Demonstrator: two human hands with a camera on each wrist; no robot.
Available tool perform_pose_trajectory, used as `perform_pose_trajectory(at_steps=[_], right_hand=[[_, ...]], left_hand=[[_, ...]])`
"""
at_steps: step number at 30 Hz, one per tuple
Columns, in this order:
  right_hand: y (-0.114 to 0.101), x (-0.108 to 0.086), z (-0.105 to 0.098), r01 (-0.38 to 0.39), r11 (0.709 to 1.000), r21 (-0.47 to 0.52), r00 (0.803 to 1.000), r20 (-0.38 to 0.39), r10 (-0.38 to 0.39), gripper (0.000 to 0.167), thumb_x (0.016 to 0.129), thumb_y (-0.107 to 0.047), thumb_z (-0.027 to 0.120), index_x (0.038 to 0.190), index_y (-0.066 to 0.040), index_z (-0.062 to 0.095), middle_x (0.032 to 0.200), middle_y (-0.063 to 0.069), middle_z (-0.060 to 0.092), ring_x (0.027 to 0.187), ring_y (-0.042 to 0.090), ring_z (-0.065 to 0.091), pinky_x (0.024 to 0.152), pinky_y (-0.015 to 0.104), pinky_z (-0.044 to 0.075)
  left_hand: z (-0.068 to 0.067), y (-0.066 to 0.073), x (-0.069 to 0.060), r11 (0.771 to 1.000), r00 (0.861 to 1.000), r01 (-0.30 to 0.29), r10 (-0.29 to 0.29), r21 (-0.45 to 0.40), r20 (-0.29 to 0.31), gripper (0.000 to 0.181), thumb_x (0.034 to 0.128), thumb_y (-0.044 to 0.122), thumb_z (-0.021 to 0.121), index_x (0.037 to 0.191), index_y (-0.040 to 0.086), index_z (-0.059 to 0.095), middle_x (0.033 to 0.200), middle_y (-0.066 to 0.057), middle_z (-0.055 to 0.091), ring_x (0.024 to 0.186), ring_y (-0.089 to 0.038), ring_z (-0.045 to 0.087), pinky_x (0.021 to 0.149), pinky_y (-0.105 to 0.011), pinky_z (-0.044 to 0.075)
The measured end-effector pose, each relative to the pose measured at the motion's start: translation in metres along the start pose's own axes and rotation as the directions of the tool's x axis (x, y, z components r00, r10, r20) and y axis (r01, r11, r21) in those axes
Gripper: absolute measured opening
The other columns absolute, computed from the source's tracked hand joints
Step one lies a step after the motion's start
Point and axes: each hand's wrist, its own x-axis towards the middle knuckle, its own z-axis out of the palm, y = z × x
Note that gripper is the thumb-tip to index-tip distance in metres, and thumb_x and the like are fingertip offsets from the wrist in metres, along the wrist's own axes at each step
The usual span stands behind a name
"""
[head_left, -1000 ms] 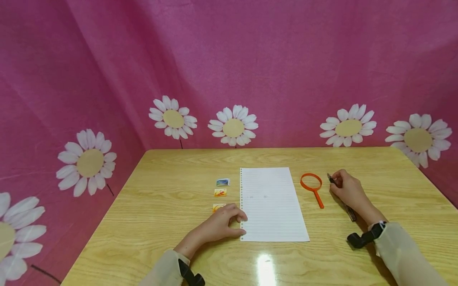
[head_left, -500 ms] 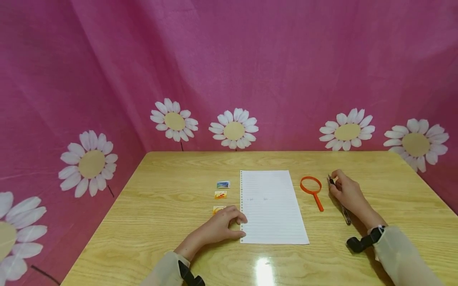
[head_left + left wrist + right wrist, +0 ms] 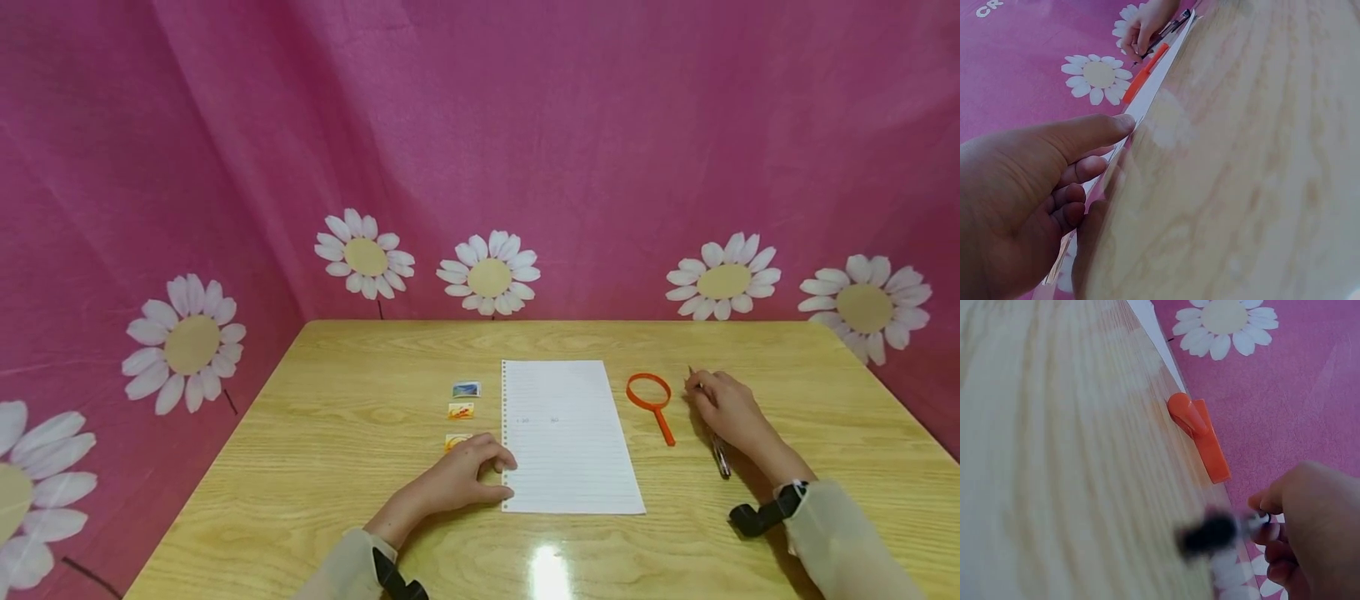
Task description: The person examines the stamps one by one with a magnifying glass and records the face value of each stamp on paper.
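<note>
My left hand [image 3: 461, 475] rests at the lower left edge of a lined, hole-punched paper sheet [image 3: 570, 458], fingers loosely bent and thumb apart from them. Small pencil-like marks stand on the sheet near its middle. My right hand [image 3: 733, 412] pinches a dark pen [image 3: 720, 458] between thumb and fingers at the right of the table. Its far tip pokes out beyond the fingers; the grip hides the middle. In the right wrist view, the pen [image 3: 1210, 534] is blurred. An orange magnifying glass [image 3: 664, 427] lies between the sheet and my right hand.
Left of the sheet lie three small picture stamps: a blue one [image 3: 467, 389], a yellow one [image 3: 461, 412] and another yellow one [image 3: 455, 439], partly behind my left hand. The wooden table [image 3: 337, 417] meets a pink flowered curtain [image 3: 600, 167] at its back edge.
In my right hand the pen has turned slightly, its rear end swinging left and toward me. My left hand stays put on the sheet. The head view has tilted up a little.
</note>
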Motion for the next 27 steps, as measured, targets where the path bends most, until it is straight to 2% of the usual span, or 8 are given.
perform_pose_trajectory(at_steps=[5,9,11,15,21,24,27], right_hand=[[0.001,-0.006,-0.004,-0.038,0.999,0.033,0.998,0.043,0.037,0.016,0.089,0.007,0.057,0.094,-0.005,0.067,0.082,0.010,0.062,0.063,0.010,0.043,0.057,0.026,0.035],[0.004,-0.009,-0.007,-0.016,1.000,0.023,0.999,0.049,0.015,0.022,0.086,0.011,0.057,0.097,-0.006,0.068,0.091,0.013,0.068,0.073,0.025,0.060,0.062,0.036,0.046],[0.007,-0.011,-0.008,0.003,1.000,0.014,0.999,0.046,-0.004,0.025,0.083,0.012,0.060,0.098,-0.006,0.068,0.092,0.013,0.068,0.075,0.025,0.061,0.063,0.036,0.047],[0.011,-0.014,-0.010,0.034,0.999,0.003,0.999,0.038,-0.034,0.031,0.076,0.014,0.068,0.101,-0.005,0.067,0.092,0.012,0.068,0.073,0.015,0.055,0.061,0.029,0.046],[0.013,-0.018,-0.010,0.062,0.998,-0.011,0.998,0.003,-0.062,0.031,0.075,0.009,0.076,0.101,-0.006,0.066,0.094,0.011,0.070,0.076,0.013,0.060,0.065,0.025,0.049],[0.013,-0.020,-0.010,0.035,0.999,0.015,0.999,-0.016,-0.034,0.032,0.076,0.010,0.075,0.102,-0.006,0.066,0.087,0.008,0.069,0.074,0.003,0.056,0.064,0.019,0.047],[0.012,-0.023,-0.011,-0.033,0.995,0.098,0.999,-0.017,0.035,0.031,0.079,0.010,0.072,0.106,-0.005,0.065,0.082,0.006,0.067,0.073,-0.008,0.050,0.061,0.015,0.042]], left_hand=[[0.001,-0.001,0.000,1.000,1.000,-0.004,0.004,0.002,-0.005,0.026,0.0878,0.028,0.074,0.109,0.015,0.066,0.096,0.002,0.056,0.089,-0.006,0.049,0.085,-0.023,0.043],[0.001,-0.001,0.000,1.000,1.000,-0.007,0.007,0.006,-0.003,0.026,0.0879,0.029,0.074,0.109,0.015,0.066,0.096,0.002,0.056,0.089,-0.006,0.049,0.084,-0.023,0.042],[0.001,-0.001,0.000,1.000,1.000,-0.005,0.005,0.004,-0.002,0.027,0.0880,0.029,0.073,0.110,0.015,0.066,0.096,0.002,0.057,0.089,-0.006,0.049,0.084,-0.023,0.042],[0.001,-0.001,0.001,1.000,1.000,-0.002,0.002,0.005,-0.001,0.027,0.0879,0.029,0.074,0.110,0.016,0.066,0.096,0.003,0.057,0.089,-0.006,0.050,0.085,-0.023,0.043],[0.001,-0.001,0.001,1.000,1.000,0.001,-0.001,0.013,-0.008,0.027,0.0870,0.029,0.075,0.109,0.016,0.066,0.095,0.004,0.057,0.089,-0.006,0.050,0.085,-0.023,0.043],[0.002,-0.001,0.002,1.000,1.000,-0.002,0.002,0.012,-0.009,0.027,0.0869,0.029,0.075,0.108,0.016,0.066,0.095,0.004,0.057,0.089,-0.005,0.050,0.084,-0.023,0.043],[0.002,-0.001,0.001,1.000,1.000,-0.006,0.006,0.008,-0.008,0.027,0.0869,0.029,0.075,0.108,0.016,0.066,0.095,0.003,0.057,0.089,-0.005,0.050,0.084,-0.023,0.043]])
